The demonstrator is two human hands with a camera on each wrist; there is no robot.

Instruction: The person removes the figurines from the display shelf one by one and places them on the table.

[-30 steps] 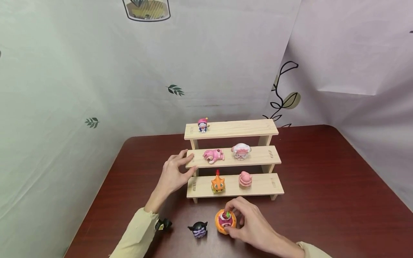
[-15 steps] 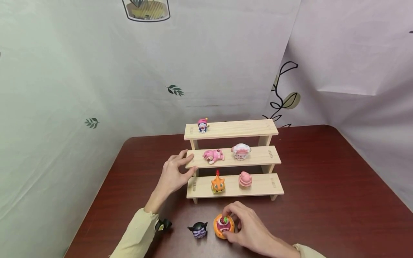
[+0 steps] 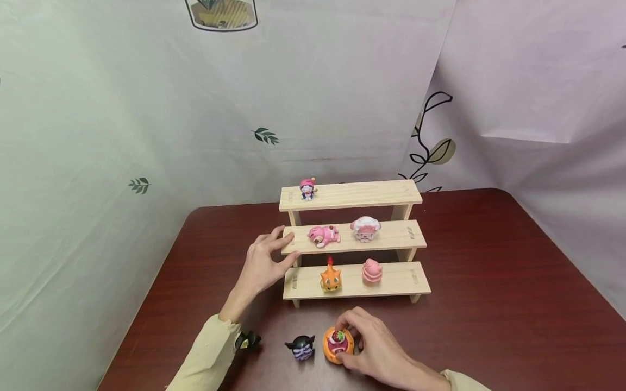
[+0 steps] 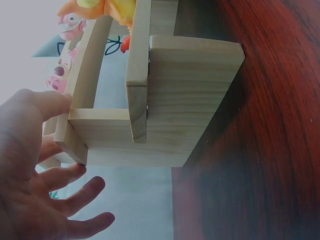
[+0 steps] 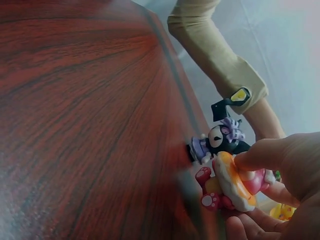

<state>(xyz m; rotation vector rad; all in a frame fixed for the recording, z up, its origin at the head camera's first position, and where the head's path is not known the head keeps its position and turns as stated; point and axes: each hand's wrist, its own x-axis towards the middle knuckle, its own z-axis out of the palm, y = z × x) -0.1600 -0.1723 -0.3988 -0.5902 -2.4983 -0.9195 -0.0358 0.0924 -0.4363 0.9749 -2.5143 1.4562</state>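
Note:
My left hand (image 3: 264, 266) grips the left end of the middle tier of a three-tier wooden display stand (image 3: 386, 238); thumb and fingers lie about its edge in the left wrist view. In the right hand (image 3: 374, 345), thumb and fingertips pinch a toy figurine (image 3: 337, 345) with an orange, doughnut-like top and a strawberry on it. The right wrist view shows its small pink feet close over the tabletop. Just left of it stands a black and purple figurine (image 3: 301, 347), with black ears and a purple bow.
A blue figurine in a pink hat (image 3: 307, 189) sits on the top tier. A pink lying bear (image 3: 324, 235) and a white-capped figurine (image 3: 365, 228) occupy the middle. Below are an orange figurine (image 3: 330, 278) and a pink one (image 3: 372, 270). A patterned cloth (image 3: 342, 98) hangs behind the table (image 3: 489, 271).
My right hand has shifted slightly left with the orange-topped figurine, nearer the black and purple one. The left hand stays on the stand.

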